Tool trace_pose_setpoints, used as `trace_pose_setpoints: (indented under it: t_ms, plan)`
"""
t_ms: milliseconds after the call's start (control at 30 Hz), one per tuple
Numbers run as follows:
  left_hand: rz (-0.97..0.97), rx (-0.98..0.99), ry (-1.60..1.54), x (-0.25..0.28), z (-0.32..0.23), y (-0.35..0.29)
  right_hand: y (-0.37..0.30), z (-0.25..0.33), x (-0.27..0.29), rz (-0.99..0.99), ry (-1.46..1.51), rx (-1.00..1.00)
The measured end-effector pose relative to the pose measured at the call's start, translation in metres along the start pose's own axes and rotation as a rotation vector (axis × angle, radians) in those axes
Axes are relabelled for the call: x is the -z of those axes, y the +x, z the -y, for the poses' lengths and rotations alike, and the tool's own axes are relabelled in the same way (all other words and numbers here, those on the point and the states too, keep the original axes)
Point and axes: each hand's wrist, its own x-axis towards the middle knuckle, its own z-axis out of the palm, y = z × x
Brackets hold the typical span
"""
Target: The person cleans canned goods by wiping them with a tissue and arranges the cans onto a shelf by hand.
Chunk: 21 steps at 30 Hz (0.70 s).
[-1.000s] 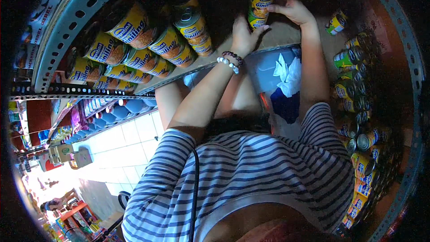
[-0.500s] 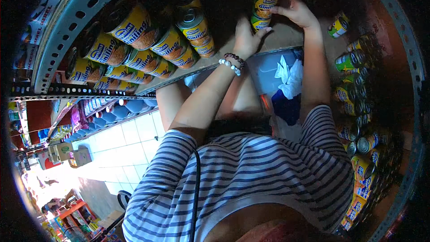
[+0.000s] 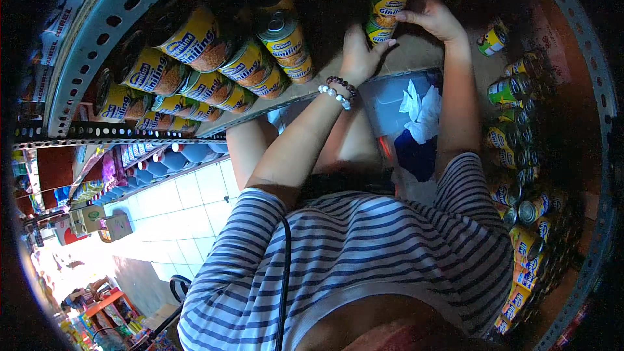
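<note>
Before me on a shelf stand two stacked food cans with yellow and green labels. My left hand [image 3: 361, 58], wearing beaded bracelets, curves round the lower can [image 3: 378, 34], thumb in front. Higher up, my right hand [image 3: 434, 21] grips the upper can [image 3: 389, 6] from its right side, its thumb on the label; the other fingers are partly lost in shadow. To the left are stacked rows of similar cans [image 3: 283, 42], yellow-labelled with a picture of minced food.
A perforated metal shelf frame [image 3: 84, 45] curves along the left. More cans [image 3: 510, 136] line the right side, some lying tilted. Below the shelf edge, white crumpled paper [image 3: 421, 114] and a dark cloth [image 3: 416, 156] lie near my legs. Tiled floor [image 3: 188, 208] shows at left.
My right hand and the upper can have shifted slightly right and down. My left hand stays at the lower can, almost unmoved.
</note>
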Motion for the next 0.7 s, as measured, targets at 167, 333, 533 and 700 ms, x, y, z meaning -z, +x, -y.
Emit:
trace_pose_setpoints:
  t_ms: [167, 333, 533, 700]
  plan:
    - [-0.049, -0.041, -0.017, -0.001, 0.008, 0.003, 0.002, 0.001, -0.004, -0.015, -0.022, 0.035]
    - [-0.026, -0.061, -0.002, -0.002, 0.01, 0.003, -0.002, 0.002, -0.004, 0.026, 0.076, 0.021]
    - [-0.037, -0.072, 0.011, -0.002, 0.015, 0.004, -0.004, 0.017, -0.023, -0.015, 0.259, 0.048]
    - [-0.008, -0.02, 0.006, -0.002, 0.013, 0.002, -0.008, 0.031, -0.038, -0.054, 0.222, -0.008]
